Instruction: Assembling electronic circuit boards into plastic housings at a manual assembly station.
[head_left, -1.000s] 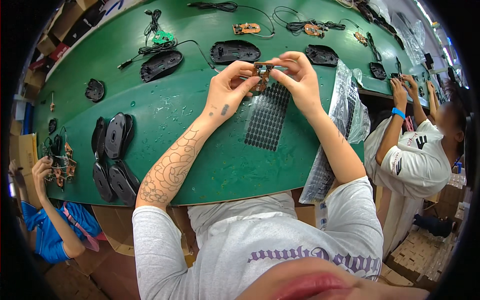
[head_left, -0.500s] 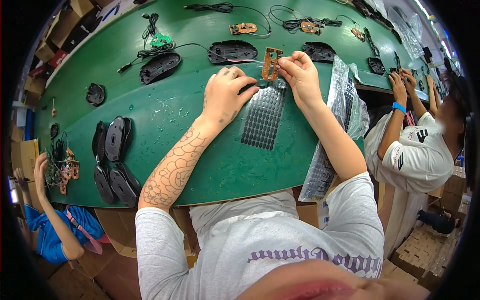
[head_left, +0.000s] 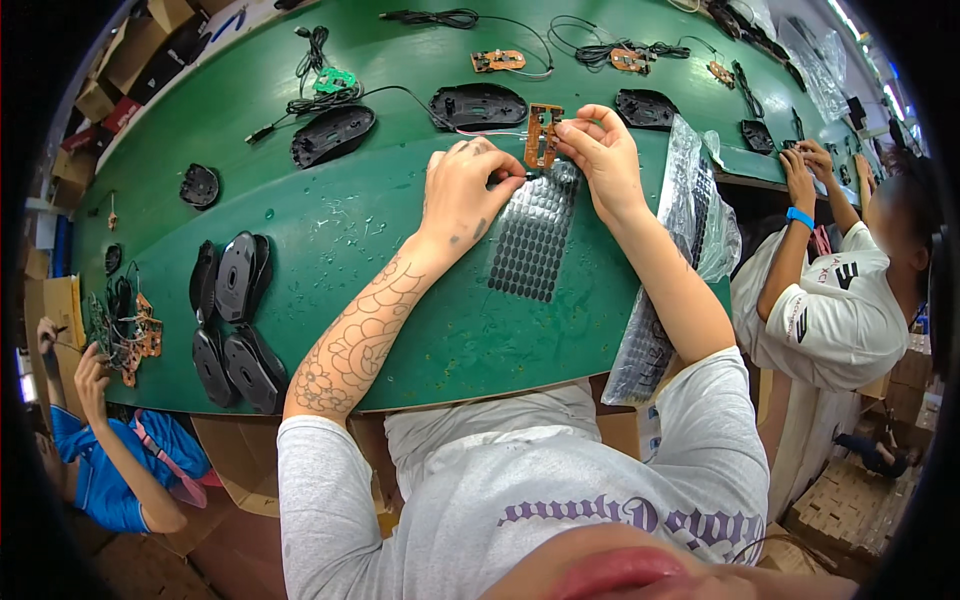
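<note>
Upright between thumb and fingers, an orange circuit board [head_left: 541, 138] is held by my right hand [head_left: 604, 160] over the far end of a sheet. A thin cable runs from the board to the left. My left hand [head_left: 468, 190] is closed in a pinch just below and left of the board; a small dark bit shows at its fingertips, too small to name. Beneath both hands lies a clear sheet of black oval pads [head_left: 530, 245] on the green table. Behind the hands, a black mouse shell [head_left: 478, 106] lies with its inside facing up.
More mouse shells [head_left: 335, 135], a green circuit board [head_left: 334, 80] and orange boards [head_left: 498, 61] with coiled cables lie farther back. Assembled black mice [head_left: 243, 275] are grouped at left. Plastic-wrapped sheets [head_left: 655, 310] lie at right. Co-workers sit on both sides.
My left thumb and fingers have closed together and shifted slightly right toward the board. My right hand still holds the board. The co-worker at left has lowered a hand toward the boards there.
</note>
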